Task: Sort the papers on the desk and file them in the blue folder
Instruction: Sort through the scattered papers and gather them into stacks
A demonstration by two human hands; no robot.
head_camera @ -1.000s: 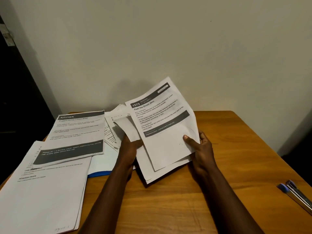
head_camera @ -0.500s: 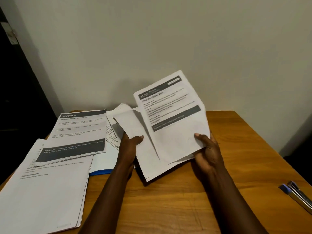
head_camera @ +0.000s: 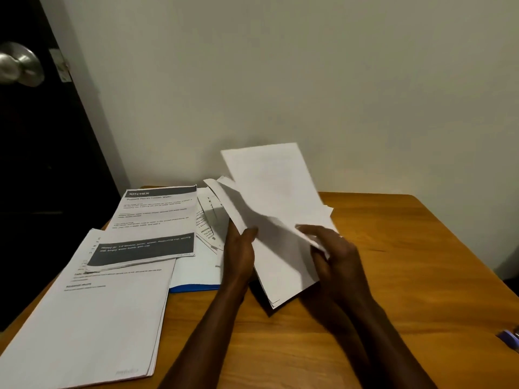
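Sorting in progress, filing not begun. The wooden worktop [head_camera: 407,276] fills the lower half of the frame. At lower left lies the large stack [head_camera: 92,318], squared and flat, which reads as one sorted group. Overlapping its upper edge, at centre left, is the KITCHEN pile [head_camera: 151,226], a thinner set topped by a printed sheet with dark bands. At centre, raised off the surface, is the held bundle [head_camera: 275,214], fanned and uneven, its blank sides towards the camera. Between it and the KITCHEN pile a few loose sheets [head_camera: 207,220] lie askew, unsorted by appearance. The blue folder [head_camera: 193,287] shows only as a thin blue strip at centre, just left of the left forearm. It is closed or covered, with white paper lying on it, and no sheet can be seen filed inside.

The left hand [head_camera: 238,248] grips the bundle's left edge, thumb across the front. The right hand [head_camera: 334,256] has its fingers curled on the lower right corner of the top sheet, pinching it apart from the rest.

Remaining, by judgement: distribute the bundle and loose sheets, uncover the folder, insert the groups.

Surroundings: a pale wall [head_camera: 309,80] across the top; a dark door [head_camera: 42,164] with a metal knob [head_camera: 19,64] at upper left; pens [head_camera: 509,338] at the right edge, well apart from the papers. The paper overlying the folder is the main obstruction.
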